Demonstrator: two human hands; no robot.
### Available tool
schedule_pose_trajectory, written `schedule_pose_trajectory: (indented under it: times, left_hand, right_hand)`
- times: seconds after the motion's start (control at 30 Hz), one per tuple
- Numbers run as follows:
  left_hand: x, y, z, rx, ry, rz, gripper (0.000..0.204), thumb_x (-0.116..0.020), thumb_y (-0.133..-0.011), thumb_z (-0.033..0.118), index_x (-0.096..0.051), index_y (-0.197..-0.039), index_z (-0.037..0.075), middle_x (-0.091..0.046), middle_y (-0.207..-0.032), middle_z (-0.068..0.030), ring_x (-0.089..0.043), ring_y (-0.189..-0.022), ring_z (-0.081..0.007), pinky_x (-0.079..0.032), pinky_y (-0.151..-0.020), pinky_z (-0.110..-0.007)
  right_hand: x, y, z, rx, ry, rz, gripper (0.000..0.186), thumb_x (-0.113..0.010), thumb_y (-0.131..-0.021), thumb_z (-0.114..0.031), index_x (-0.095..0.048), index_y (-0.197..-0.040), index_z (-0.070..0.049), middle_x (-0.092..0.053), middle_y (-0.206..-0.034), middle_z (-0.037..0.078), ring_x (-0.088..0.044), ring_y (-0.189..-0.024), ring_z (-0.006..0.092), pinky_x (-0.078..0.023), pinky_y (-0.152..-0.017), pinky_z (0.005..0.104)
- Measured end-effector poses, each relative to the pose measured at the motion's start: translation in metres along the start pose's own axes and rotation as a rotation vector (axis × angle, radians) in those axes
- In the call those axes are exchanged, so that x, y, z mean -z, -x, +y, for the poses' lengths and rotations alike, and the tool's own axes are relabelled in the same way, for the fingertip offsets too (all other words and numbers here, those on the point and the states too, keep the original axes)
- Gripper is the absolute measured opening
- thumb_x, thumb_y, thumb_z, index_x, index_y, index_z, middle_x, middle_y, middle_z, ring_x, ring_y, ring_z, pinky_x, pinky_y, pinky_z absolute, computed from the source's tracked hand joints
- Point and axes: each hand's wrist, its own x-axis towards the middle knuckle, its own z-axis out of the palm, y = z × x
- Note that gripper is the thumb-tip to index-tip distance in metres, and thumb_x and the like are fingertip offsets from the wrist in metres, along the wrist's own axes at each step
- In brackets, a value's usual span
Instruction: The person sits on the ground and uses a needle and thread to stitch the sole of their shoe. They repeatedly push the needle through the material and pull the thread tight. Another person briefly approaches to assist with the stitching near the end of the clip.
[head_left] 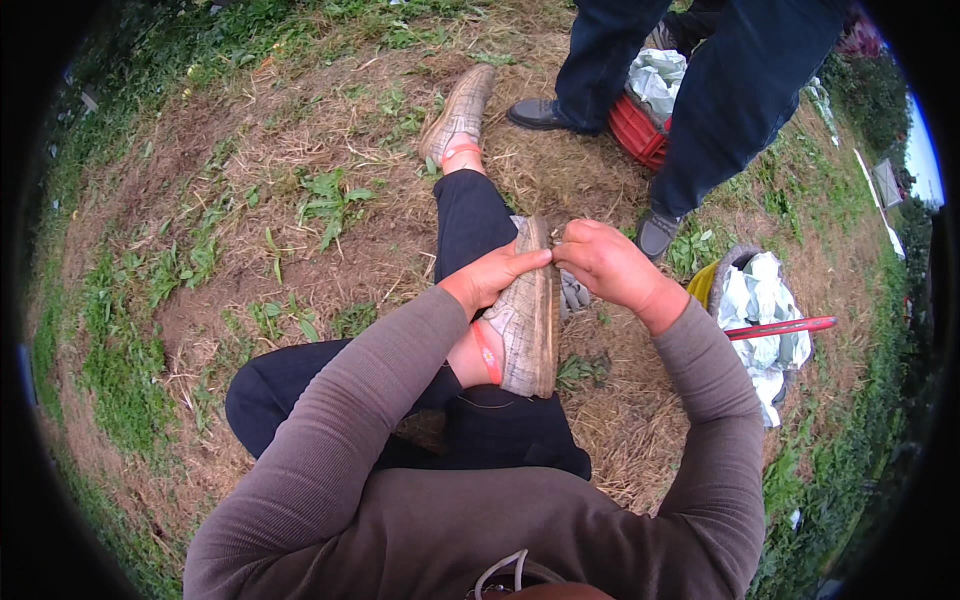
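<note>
My left hand (492, 276) is wrapped over the upper of a pale, dirt-stained shoe (515, 325), its thumb pressed against the edge of the sole. The shoe is on my foot, turned on its side across my other leg, with an orange-red sock edge (490, 352) at the ankle. Against the toe end of the sole (540, 300), my right hand (608, 262) is closed in a pinch; what its fingertips hold, if anything, is hidden. A bit of grey cloth (573, 293) shows beneath that hand. My other shoe (460, 112) rests on the ground ahead.
At the right stands a yellow-and-grey bucket (703, 283) of pale crumpled plastic (765, 300), crossed by a red bar (780, 329). Another person's legs in dark trousers (745, 90) stand ahead beside a red basket (640, 135). Dry grass and weeds (333, 205) cover the ground.
</note>
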Motion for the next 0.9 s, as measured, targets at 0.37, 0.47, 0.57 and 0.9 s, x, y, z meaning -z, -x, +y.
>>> schedule_pose_trajectory:
  times: [0.37, 0.47, 0.57, 0.9]
  left_hand:
    - [-0.001, 0.002, 0.001, -0.015, 0.001, -0.032, 0.063, -0.075, -0.095, 0.040, -0.052, -0.144, 0.007, -0.066, -0.128, -0.0066, -0.065, -0.115, -0.0181, -0.053, -0.100, -0.037]
    - [0.000, 0.001, 0.003, -0.009, 0.002, -0.038, 0.065, -0.075, -0.094, 0.041, -0.051, -0.145, 0.007, -0.065, -0.130, -0.0068, -0.064, -0.116, -0.0182, -0.052, -0.101, -0.037]
    - [0.000, 0.002, 0.004, -0.013, 0.012, -0.056, 0.066, -0.076, -0.094, 0.041, -0.051, -0.145, 0.006, -0.064, -0.131, -0.0074, -0.064, -0.117, -0.0186, -0.053, -0.101, -0.038]
    - [0.001, 0.000, 0.001, -0.021, 0.019, -0.037, 0.068, -0.077, -0.093, 0.039, -0.050, -0.145, 0.005, -0.065, -0.131, -0.0099, -0.065, -0.118, -0.0203, -0.054, -0.101, -0.038]
  right_hand:
    - [0.006, -0.021, 0.001, -0.175, 0.053, -0.196, 0.010, -0.074, -0.079, -0.014, -0.074, -0.086, -0.006, -0.068, -0.088, 0.012, -0.067, -0.087, 0.0352, -0.054, -0.077, 0.0469]
    - [0.007, -0.026, 0.001, -0.131, 0.060, -0.209, 0.009, -0.074, -0.078, -0.013, -0.072, -0.084, -0.005, -0.067, -0.087, 0.012, -0.066, -0.088, 0.0356, -0.053, -0.078, 0.0472]
    - [0.008, -0.027, 0.002, -0.094, 0.029, -0.207, 0.009, -0.074, -0.077, -0.008, -0.070, -0.084, -0.005, -0.065, -0.085, 0.012, -0.065, -0.085, 0.0367, -0.052, -0.076, 0.0474]
    - [0.011, -0.028, 0.003, -0.042, -0.022, -0.212, 0.007, -0.072, -0.079, -0.008, -0.069, -0.082, -0.004, -0.063, -0.085, 0.013, -0.064, -0.087, 0.0366, -0.052, -0.078, 0.0470]
